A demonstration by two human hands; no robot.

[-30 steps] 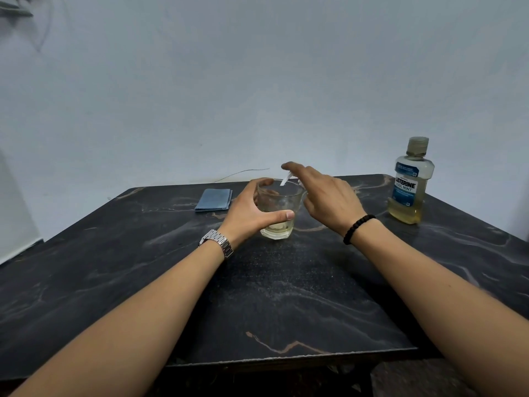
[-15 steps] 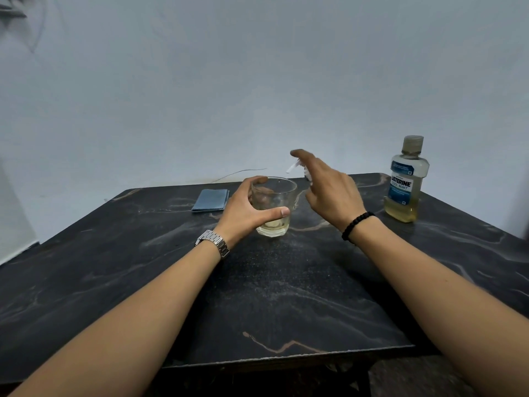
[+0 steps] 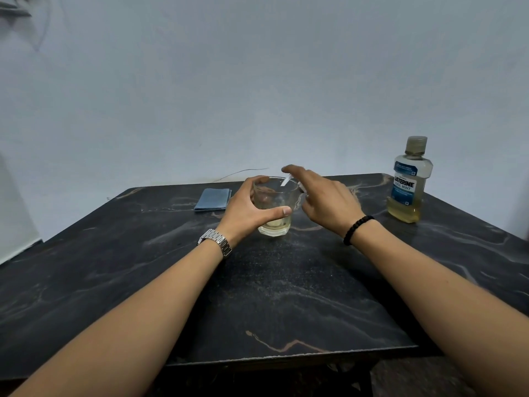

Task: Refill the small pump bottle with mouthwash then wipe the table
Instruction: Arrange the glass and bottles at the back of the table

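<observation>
Our left hand (image 3: 246, 209) wraps its fingers and thumb around a clear glass (image 3: 274, 206) standing on the dark marbled table (image 3: 286, 296), with a shallow pool of yellowish mouthwash in the bottom. Our right hand (image 3: 326, 200) sits just beside the rim, its index finger stretched over the mouth of the glass, and it seems to hold a small pump part with a thin white dip tube (image 3: 285, 181) poking down toward the opening; how the other fingers grip that piece we cannot tell, since the hand hides it. We judge the glass smooth, rigid and breakable, and fairly light with so little liquid, so the wide wrap around its middle is the sensible hold; the tube looks thin and bendy and is best guided by its head. Compared with half a second ago, the right hand has come back down so the tube tip sits at the rim instead of above it, while the left hand's grip is unchanged. Further out, the mouthwash bottle (image 3: 410, 181) stands capped to the right, well apart, and a folded blue cloth (image 3: 213, 199) lies behind the left hand.
</observation>
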